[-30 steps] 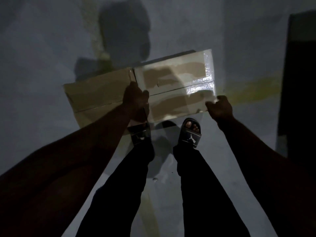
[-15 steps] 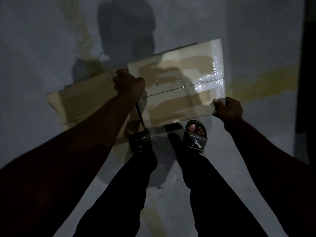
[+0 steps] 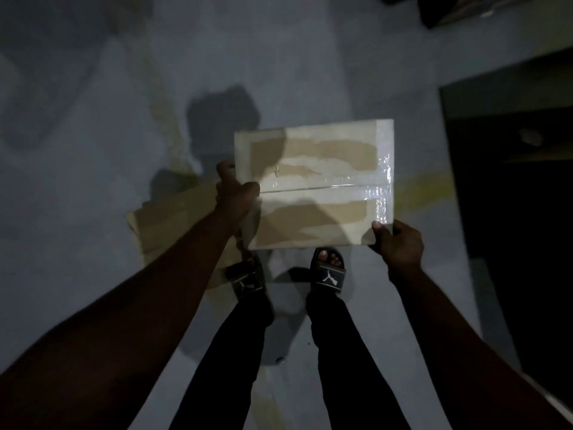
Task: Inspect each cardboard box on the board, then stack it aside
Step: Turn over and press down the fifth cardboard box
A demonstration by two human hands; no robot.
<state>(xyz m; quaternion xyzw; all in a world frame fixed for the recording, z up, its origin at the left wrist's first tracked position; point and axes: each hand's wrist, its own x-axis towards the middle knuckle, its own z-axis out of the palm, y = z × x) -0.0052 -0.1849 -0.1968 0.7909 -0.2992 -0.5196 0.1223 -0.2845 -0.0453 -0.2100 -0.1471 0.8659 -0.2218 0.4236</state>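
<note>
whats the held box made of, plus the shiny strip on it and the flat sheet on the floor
Box: looks like matte brown cardboard, with paler patches where the surface seems peeled. Shiny strip: probably clear plastic tape, glossy and wrinkled, catching glare along the seam. Floor sheet: seemingly plain matte cardboard; too dim to be sure.

A cardboard box [image 3: 313,150] of matt brown board shows a top face mottled with paler, rougher-looking patches. Glossy clear tape [image 3: 384,181] runs along its centre seam and right edge, catching the light. Beneath it, a flat cardboard sheet [image 3: 173,218] lies dull and brown on the floor [image 3: 93,150], a matt grey, smooth-looking surface with yellowish stains. The black slide sandals [image 3: 330,274] look rubbery; the trousers [image 3: 335,352] are dark, matt cloth.
</note>
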